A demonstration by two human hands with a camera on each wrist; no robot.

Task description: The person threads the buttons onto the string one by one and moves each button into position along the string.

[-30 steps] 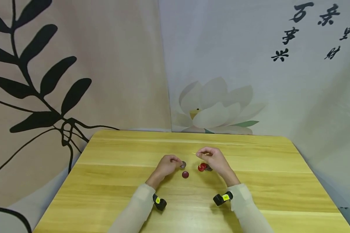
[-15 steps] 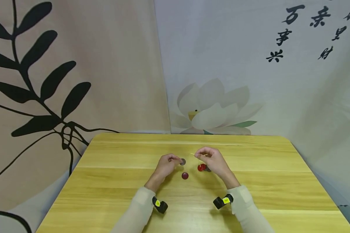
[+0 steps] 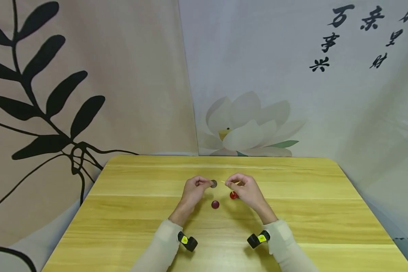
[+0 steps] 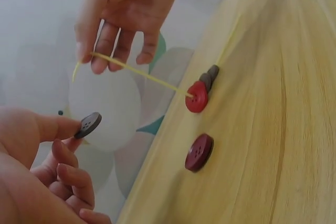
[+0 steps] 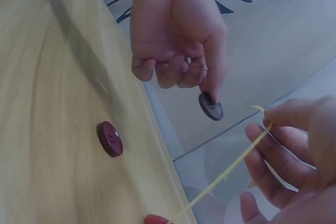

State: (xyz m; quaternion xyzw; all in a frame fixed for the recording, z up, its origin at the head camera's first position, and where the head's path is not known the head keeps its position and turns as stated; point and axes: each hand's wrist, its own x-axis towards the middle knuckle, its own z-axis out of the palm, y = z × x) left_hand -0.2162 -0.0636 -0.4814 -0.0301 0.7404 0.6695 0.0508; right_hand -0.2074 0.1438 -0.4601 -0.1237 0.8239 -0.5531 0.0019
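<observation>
My left hand (image 3: 194,189) pinches a dark grey button (image 4: 88,125) by its edge between thumb and finger, held up off the table. Opposite it, my right hand (image 3: 246,190) pinches a yellow string (image 4: 142,72) near its end, leaving a short tip sticking out toward the grey button. The string slants down from those fingers to a red button (image 4: 197,97) and passes through it. Behind the red one, dark buttons (image 4: 209,77) sit close together. A maroon button (image 5: 110,139) with several holes lies apart on the table, nearer the person.
The wooden table (image 3: 129,211) spreads out around both hands. A hanging cloth (image 3: 149,75) with printed leaves, a flower and characters stands behind its far edge. Black wrist cameras (image 3: 187,241) are strapped over both sleeves.
My left hand has lifted the grey button slightly up and away. My right hand has shifted a little left with the string tip, closing the gap between them. The maroon button stays put.
</observation>
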